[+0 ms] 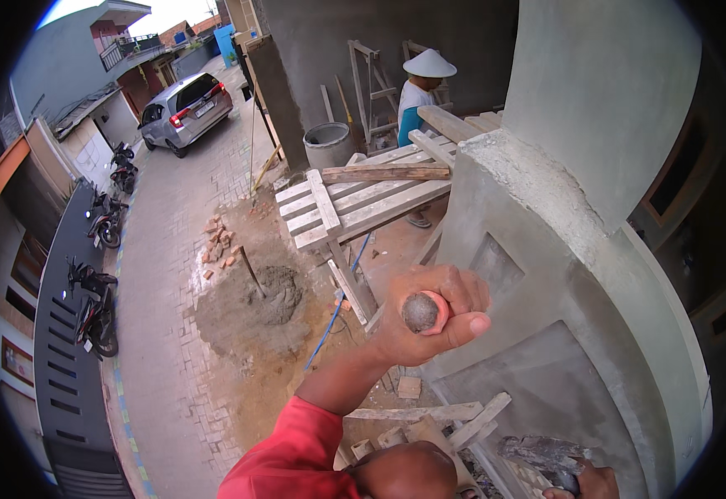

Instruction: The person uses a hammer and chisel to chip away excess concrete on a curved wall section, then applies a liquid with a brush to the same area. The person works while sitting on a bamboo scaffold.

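My left hand [429, 333], at the end of a red-sleeved arm, is closed round an orange-pink round handle or pole [434, 309], seen end-on with a grey, grimy top. At the lower right, my right hand [592, 482] grips a mortar-smeared trowel [538, 449], partly cut off by the frame. A rounded patch of bare skin at the bottom middle is unclear. Pale timbers [417, 412] lie below my arm, beside a grey rendered wall [538, 374] with recessed panels and a rough ledge [546, 175].
A person in a conical hat [413, 104] stands behind a slatted wooden platform [355, 216] near a concrete cylinder [327, 151]. Below lie a mortar pile [230, 320], bricks [217, 237] and a blue hose [330, 328]. Motorbikes [97, 324] and a silver car [182, 121] line the paved lane.
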### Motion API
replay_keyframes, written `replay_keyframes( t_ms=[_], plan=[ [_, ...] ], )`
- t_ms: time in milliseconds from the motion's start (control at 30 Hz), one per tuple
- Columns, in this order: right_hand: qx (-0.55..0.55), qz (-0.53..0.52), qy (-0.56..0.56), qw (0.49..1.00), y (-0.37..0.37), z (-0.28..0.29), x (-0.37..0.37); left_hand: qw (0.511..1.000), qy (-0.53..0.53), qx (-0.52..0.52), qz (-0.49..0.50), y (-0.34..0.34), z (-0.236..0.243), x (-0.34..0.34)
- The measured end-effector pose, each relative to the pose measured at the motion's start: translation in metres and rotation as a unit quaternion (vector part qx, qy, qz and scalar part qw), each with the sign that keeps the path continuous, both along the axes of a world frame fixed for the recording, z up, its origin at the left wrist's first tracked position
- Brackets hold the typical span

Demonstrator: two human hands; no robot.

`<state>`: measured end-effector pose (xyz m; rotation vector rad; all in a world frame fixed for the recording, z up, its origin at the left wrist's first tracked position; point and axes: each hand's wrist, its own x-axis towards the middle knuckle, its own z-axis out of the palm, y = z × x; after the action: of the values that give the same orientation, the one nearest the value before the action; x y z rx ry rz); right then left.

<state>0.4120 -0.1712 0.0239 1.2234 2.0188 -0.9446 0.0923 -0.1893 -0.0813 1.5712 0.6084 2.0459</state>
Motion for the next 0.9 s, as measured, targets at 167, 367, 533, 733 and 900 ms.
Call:
replay_keyframes(
  t_ms=[167,367,533,733,900],
  plan=[
    [-0.092,-0.174,0.113,0.974,0.004,-0.072,0.037,0.953,0.088,-0.290,-0.024,-0.012,-0.071,0.027],
    [-0.072,-0.002,0.031,0.997,0.019,-0.139,0.044,0.878,0.144,-0.446,-0.097,-0.034,-0.162,0.070],
    [-0.048,0.077,0.101,0.991,0.019,-0.258,0.090,0.861,0.097,-0.476,-0.150,-0.043,-0.193,0.100],
    [-0.083,0.035,0.189,0.978,0.005,-0.341,0.103,0.746,-0.103,-0.618,-0.228,-0.036,-0.204,0.120],
    [-0.046,0.003,0.253,0.966,-0.019,-0.378,0.098,0.733,-0.332,-0.558,-0.201,-0.036,-0.239,0.138]
  ],
)
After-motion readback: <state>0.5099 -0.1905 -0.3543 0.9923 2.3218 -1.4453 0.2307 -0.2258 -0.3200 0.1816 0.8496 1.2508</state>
